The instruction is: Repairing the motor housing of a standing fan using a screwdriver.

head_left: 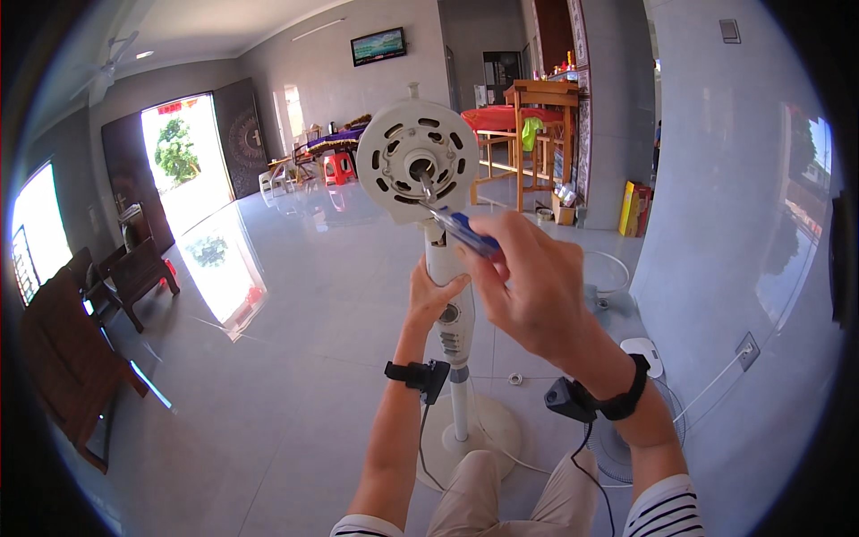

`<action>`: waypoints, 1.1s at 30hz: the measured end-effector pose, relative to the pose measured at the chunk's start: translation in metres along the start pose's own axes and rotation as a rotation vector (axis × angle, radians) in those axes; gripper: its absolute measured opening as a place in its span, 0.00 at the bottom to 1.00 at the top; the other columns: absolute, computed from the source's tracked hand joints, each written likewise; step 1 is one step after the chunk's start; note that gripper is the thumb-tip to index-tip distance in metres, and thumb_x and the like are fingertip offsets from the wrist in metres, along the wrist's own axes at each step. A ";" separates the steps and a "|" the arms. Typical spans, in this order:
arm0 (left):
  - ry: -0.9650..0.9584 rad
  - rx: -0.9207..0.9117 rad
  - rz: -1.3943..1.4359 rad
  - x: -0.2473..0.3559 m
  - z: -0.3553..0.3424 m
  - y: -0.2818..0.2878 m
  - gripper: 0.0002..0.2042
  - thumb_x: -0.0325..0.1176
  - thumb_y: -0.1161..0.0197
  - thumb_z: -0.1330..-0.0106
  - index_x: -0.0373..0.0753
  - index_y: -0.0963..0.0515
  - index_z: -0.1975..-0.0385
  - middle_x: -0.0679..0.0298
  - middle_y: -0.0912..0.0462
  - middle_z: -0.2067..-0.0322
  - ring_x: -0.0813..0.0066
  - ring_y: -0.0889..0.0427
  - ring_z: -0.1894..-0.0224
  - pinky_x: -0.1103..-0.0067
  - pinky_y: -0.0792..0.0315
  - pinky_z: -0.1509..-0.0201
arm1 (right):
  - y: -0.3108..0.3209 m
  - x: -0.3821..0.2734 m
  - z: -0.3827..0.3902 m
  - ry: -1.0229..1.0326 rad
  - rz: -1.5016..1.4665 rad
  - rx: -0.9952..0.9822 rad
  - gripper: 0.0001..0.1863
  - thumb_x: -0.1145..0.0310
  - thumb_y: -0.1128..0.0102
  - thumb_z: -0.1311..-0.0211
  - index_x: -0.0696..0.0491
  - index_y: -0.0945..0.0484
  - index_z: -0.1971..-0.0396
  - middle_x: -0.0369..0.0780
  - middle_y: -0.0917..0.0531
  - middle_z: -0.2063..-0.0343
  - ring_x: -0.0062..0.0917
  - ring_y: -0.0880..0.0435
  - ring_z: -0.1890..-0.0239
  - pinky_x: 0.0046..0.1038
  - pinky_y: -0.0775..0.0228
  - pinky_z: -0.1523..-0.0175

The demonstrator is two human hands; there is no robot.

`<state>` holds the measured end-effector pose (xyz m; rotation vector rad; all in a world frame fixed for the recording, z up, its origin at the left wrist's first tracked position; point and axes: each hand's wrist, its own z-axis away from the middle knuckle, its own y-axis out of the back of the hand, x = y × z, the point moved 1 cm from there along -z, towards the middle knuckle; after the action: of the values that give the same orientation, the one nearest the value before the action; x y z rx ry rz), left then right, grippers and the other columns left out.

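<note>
At the centre right of the frame, we see our right hand [534, 291] nearest, its fingers clamped on the blue handle of a screwdriver [472, 235]. The tool slants up and left toward the hub of the pale round motor housing [374, 163] in the upper centre; we cannot tell whether its tip touches. Just beyond the right hand, our left hand [433, 294] has its fingers wrapped around the fan's neck [444, 265], below that housing. Both wrists carry black straps. The fan stands upright, its round base [483, 416] on the shiny floor at lower centre, behind our knees.

Farther out, a small pale ring [515, 379] lies right of the pole, and a white scale [640, 354] sits at lower right. At far left is a wooden bench [67, 358]; at upper centre, a red stool [338, 168] and a wall-mounted screen [378, 46].
</note>
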<state>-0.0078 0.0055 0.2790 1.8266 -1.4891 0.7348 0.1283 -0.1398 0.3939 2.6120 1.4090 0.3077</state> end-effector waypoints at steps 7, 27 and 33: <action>0.046 -0.010 0.038 -0.010 0.002 0.002 0.24 0.35 0.32 0.57 0.32 0.29 0.60 0.61 0.22 0.66 0.76 0.23 0.64 0.78 0.28 0.60 | 0.002 -0.002 -0.009 -0.309 -0.260 -0.001 0.09 0.77 0.39 0.51 0.57 0.30 0.71 0.41 0.22 0.80 0.26 0.22 0.83 0.23 0.32 0.78; 0.115 -0.014 0.100 -0.005 0.002 0.001 0.24 0.34 0.32 0.57 0.32 0.29 0.59 0.61 0.22 0.67 0.75 0.23 0.66 0.77 0.28 0.61 | 0.016 0.002 0.023 0.025 -0.079 0.150 0.13 0.81 0.38 0.54 0.60 0.28 0.66 0.41 0.24 0.80 0.24 0.26 0.86 0.22 0.37 0.83; 0.140 -0.046 0.092 -0.022 -0.004 0.002 0.24 0.34 0.33 0.57 0.32 0.29 0.59 0.62 0.22 0.67 0.76 0.23 0.66 0.78 0.28 0.61 | 0.012 0.004 0.018 0.037 -0.093 0.129 0.13 0.81 0.38 0.54 0.60 0.29 0.66 0.41 0.24 0.80 0.28 0.26 0.86 0.23 0.37 0.83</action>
<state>-0.0143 0.0216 0.2649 1.6472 -1.4942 0.8482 0.1448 -0.1436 0.3798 2.6430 1.6074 0.2624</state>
